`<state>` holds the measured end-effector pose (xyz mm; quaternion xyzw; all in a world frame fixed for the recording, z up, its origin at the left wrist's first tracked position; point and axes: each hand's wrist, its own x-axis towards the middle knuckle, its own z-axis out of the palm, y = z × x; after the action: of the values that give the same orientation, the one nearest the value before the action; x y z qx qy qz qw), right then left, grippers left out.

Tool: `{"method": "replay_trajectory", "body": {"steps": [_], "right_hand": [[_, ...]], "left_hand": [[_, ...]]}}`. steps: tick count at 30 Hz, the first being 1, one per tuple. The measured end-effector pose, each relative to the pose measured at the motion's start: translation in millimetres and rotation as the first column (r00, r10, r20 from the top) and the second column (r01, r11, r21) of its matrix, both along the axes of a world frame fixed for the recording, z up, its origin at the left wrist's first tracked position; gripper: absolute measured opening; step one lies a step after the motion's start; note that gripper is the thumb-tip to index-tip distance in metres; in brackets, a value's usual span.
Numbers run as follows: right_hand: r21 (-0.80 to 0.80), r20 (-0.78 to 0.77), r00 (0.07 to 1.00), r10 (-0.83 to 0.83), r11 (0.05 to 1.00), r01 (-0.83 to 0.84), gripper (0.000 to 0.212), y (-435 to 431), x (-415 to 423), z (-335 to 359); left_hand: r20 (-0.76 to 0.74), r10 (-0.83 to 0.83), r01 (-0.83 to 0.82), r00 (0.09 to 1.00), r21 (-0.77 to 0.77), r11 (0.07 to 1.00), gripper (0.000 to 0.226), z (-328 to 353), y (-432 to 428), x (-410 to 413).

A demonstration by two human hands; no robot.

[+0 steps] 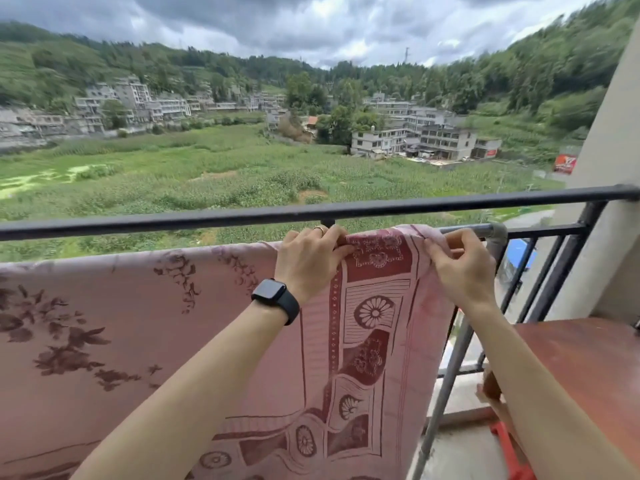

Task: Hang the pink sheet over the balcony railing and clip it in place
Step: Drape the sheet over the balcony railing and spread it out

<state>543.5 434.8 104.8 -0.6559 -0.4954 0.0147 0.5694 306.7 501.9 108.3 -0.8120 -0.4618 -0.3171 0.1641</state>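
A pink fabric sheet (138,323), printed with dark red flower sprays and a border of rosettes, stripes and squares, hangs draped over a grey metal pipe (483,231). The pipe runs just below the top bar of the black metal balcony railing (381,206), on its near side. The sheet's top fold stretches from the left edge of view almost to the pipe's elbow. The bordered right end hangs straight down. The left hand (308,265) and right hand (460,268) pinch the top fold near that end.

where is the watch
In the head view, centre-left, the watch sits on the left wrist just below the left hand, in front of the sheet.
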Motion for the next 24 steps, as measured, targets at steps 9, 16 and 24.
{"method": "replay_trajectory", "body": {"steps": [9,16,24], "right_hand": [[0.046,0.143,0.962,0.232,0.969,-0.241,0.015,13,13,-37],[0.043,-0.138,0.908,0.395,0.919,-0.393,0.019,8,54,-11],[-0.061,-0.524,0.738,0.424,0.846,-0.530,0.024,16,118,-15]], "left_hand": [[-0.033,0.132,-0.133,0.991,-0.007,0.991,0.051,-1,-23,83],[-0.021,0.192,-0.192,0.981,0.040,0.981,0.040,-9,-17,98],[-0.005,0.220,-0.220,0.976,0.015,0.975,0.040,-7,-22,112]]}}
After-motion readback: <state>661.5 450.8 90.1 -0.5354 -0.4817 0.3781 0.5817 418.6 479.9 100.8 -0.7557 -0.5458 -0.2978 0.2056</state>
